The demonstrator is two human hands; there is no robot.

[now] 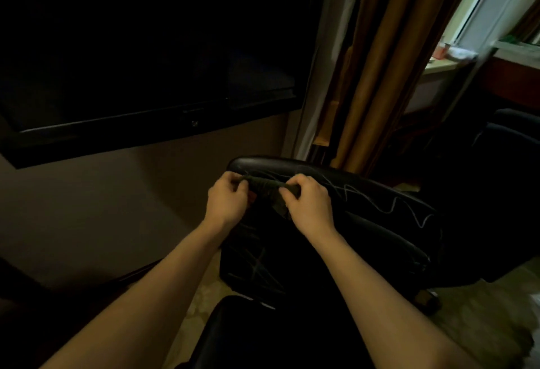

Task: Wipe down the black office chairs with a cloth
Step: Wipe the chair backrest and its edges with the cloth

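While the dark olive, twisted cloth (267, 189) stretches between your fists just above the top edge of the black leather office chair back (365, 216), your left hand (228, 199) grips its left end with curled fingers and your right hand (306, 203) grips its right end the same way. Pale scratch-like lines cross the chair's scuffed leather; beyond it hang brown-gold curtains (377, 61), a large dark wall-mounted screen (140, 61) fills the upper left, and a second black chair (502, 146) stands at the right.
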